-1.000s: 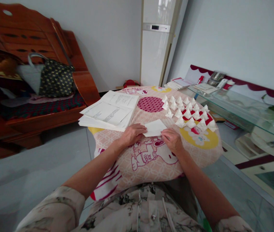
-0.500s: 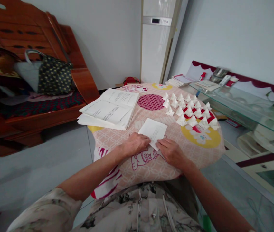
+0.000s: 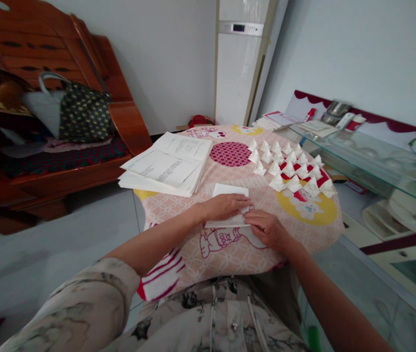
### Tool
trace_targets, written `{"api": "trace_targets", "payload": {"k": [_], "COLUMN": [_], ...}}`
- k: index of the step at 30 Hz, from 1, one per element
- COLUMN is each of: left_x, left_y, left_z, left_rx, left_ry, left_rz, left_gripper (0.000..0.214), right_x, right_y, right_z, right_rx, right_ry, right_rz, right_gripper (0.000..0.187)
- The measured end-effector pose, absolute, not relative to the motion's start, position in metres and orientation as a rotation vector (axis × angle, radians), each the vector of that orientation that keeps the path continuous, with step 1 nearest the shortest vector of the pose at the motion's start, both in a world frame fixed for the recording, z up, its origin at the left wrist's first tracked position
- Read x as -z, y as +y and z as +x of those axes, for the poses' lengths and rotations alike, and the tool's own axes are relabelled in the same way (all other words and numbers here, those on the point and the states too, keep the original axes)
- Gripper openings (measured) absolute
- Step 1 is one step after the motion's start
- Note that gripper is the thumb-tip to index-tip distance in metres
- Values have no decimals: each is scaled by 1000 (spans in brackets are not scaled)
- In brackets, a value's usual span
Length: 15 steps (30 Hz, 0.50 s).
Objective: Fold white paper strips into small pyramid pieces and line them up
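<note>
A folded sheet of white paper [image 3: 228, 189] lies on the cloth-covered table [image 3: 200, 256] in front of me. My left hand [image 3: 225, 206] rests flat across it, fingers stretched to the right and covering its middle. At the paper's right edge, my right hand [image 3: 268, 229] has its fingers closed on the border, close to the left fingertips. Farther right stand several small folded paper pyramids [image 3: 294, 184] in rows. To the left of the paper is a stack of printed sheets [image 3: 171, 164], the top ones showing a crease.
A glass-topped cabinet [image 3: 376, 151] adjoins the table on the right, with metal containers [image 3: 337, 111] and a pile of papers [image 3: 275, 120] near the back. On the left stands a wooden bench [image 3: 64, 171] holding a patterned bag [image 3: 85, 112]. A white floor-standing air conditioner [image 3: 237, 73] rises behind.
The folded paper has turned so its edges sit squarer to me. My left hand has slid right and up, from the lower left edge onto the paper's middle. My right hand shifted slightly right.
</note>
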<state>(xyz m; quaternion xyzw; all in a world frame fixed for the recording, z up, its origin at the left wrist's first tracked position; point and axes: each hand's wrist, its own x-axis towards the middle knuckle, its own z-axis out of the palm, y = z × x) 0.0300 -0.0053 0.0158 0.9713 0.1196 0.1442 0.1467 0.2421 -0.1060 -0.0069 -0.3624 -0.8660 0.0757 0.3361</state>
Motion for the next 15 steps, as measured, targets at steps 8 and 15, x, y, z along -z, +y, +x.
{"api": "trace_targets", "payload": {"k": [8,15], "left_x": [-6,-20], "left_y": [6,30], "left_z": [10,-10], "left_rx": [-402,-522], "left_ry": [381,801], "left_rz": [2555,1693], "left_gripper": [36,66], "right_x": [-10,-14], "right_y": [-95,-50], "right_z": [237,234], "right_rx": [-464,-1109], "right_ry": [-2077,-1425], "right_rz": [-1179,-1537], "right_gripper": [20,18]}}
